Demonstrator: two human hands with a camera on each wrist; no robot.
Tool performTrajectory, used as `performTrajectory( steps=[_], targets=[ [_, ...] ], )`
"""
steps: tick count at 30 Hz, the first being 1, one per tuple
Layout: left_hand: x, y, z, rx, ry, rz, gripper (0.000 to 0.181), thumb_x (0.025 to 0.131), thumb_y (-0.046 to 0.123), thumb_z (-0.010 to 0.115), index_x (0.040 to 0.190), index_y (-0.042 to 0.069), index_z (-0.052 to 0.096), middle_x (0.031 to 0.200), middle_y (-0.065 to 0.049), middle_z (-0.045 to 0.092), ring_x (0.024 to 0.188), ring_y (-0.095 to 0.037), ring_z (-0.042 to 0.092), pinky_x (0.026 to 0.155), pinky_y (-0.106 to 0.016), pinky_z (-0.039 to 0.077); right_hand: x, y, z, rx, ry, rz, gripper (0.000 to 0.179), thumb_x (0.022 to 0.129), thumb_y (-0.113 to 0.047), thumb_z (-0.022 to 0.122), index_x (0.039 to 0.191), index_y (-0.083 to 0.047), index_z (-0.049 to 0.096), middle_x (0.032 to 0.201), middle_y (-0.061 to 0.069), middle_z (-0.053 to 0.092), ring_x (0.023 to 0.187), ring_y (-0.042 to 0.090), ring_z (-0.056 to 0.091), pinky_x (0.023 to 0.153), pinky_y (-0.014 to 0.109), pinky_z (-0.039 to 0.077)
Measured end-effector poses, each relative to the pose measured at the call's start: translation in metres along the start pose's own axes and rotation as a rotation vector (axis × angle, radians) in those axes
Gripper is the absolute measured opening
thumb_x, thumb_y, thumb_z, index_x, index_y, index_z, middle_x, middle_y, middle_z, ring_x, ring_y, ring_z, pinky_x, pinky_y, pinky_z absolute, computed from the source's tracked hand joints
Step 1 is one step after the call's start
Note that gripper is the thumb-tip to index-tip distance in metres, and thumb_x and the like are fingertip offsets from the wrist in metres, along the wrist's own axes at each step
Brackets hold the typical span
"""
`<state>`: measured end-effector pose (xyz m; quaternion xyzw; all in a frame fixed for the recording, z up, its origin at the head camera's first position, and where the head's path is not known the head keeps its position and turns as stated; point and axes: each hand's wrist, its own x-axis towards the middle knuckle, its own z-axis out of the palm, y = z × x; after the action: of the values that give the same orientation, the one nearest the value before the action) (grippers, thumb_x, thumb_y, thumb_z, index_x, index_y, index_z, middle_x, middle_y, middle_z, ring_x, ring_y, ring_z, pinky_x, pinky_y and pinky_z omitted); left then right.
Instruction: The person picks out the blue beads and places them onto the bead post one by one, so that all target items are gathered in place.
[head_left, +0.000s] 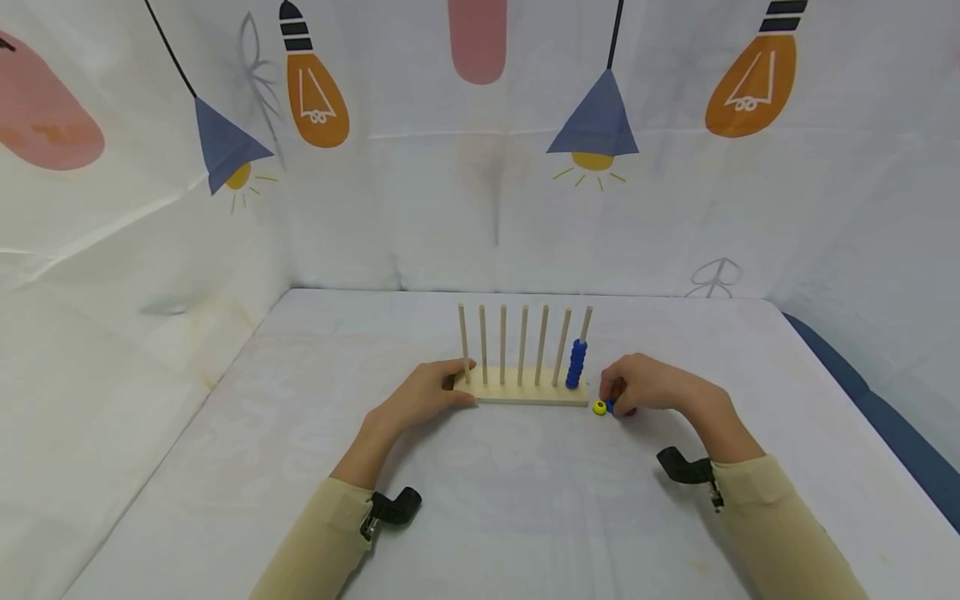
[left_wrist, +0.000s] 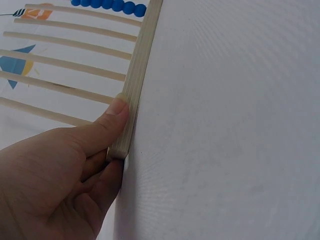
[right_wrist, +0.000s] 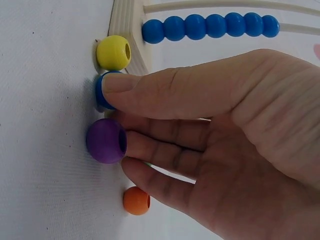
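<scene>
A wooden bead abacus (head_left: pixel 525 394) with several upright pegs stands on the table, and blue beads (head_left: pixel 576 364) are stacked on its rightmost peg. My left hand (head_left: pixel 423 393) grips the left end of its base, thumb along the front. Beyond the right end, my right hand (head_left: pixel 651 385) pinches a loose blue bead (right_wrist: pixel 99 93); the thumb covers much of it. A yellow bead (right_wrist: pixel 113 52) lies between that bead and the base. In the right wrist view, a purple bead (right_wrist: pixel 105 141) and an orange bead (right_wrist: pixel 135 201) show by the other fingers.
The table (head_left: pixel 495 517) has a white cover. Behind it hangs a white cloth (head_left: pixel 420 217) printed with lamps and bulbs, and more cloth runs along the left and right sides. Dark blue material (head_left: pixel 862 408) shows past the table's right edge.
</scene>
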<state>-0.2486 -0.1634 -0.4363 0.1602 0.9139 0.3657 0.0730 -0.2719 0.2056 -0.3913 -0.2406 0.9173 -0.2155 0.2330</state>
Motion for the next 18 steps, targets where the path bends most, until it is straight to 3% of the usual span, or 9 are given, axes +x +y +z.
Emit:
performTrajectory(
  steps=[18],
  targets=[
    [0.0005,0.0000,0.0007,0.015,-0.008,0.000,0.064,0.086,0.036,0.077,0.144,0.021,0.054,0.150,-0.001,0.052,0.144,-0.021,0.041,0.118,-0.043,0.036,-0.0002,-0.0013,0.0006,0.012,0.005,0.042,0.013,0.079,-0.005,0.068,0.089,-0.012,0.072,0.082,0.001,0.066,0.069,0.013,0.055,0.062,0.028,0.047]
  ],
)
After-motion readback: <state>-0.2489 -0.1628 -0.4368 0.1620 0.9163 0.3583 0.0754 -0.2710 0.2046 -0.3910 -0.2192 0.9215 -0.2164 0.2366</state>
